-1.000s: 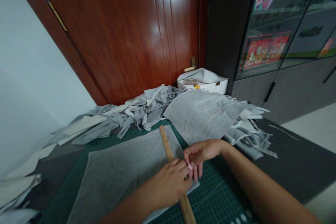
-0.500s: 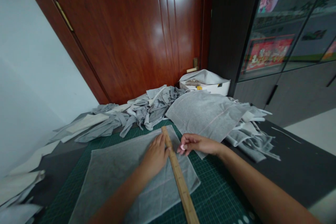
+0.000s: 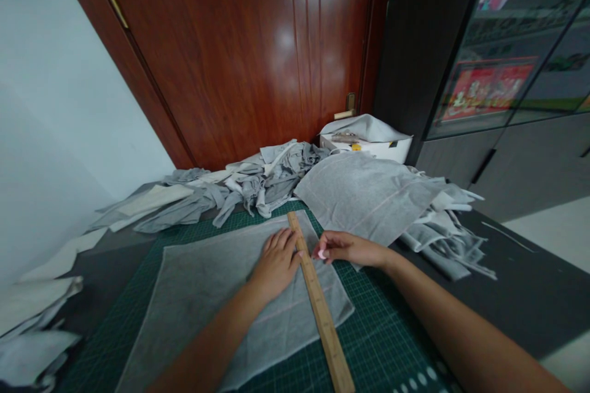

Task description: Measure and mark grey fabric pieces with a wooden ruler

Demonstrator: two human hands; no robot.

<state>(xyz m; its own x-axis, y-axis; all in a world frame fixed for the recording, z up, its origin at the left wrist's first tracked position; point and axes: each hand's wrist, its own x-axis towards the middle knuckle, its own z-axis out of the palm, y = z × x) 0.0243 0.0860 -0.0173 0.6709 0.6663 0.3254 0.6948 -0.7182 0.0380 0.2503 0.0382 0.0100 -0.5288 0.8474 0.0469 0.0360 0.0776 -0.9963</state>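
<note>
A grey cloth piece [image 3: 207, 295] lies flat on a green cutting mat [image 3: 391, 325]. Across its right part runs a long wooden ruler [image 3: 325, 322], pointing away from me. My left hand [image 3: 275, 267] rests on the cloth with flat, spread fingers. Its fingertips and thumb press at the ruler's left edge. Just right of the ruler, my right hand [image 3: 350, 250] pinches a small pale pink piece that looks like tailor's chalk [image 3: 322, 254], close to the cloth. Its lower edge is hidden by the fingers.
Crumpled grey scraps [image 3: 271, 178] lie along the back. At right a stack of grey cloth [image 3: 373, 193] sits near a white box [image 3: 391, 148]. Pale folded cloth [image 3: 37, 301] is at the left. A wooden door [image 3: 230, 61] stands behind the dark table [image 3: 516, 295].
The view has tilted slightly downward, so the scene sits higher in the picture. My right hand has slid a little toward me along the ruler. My left hand stays by the ruler.
</note>
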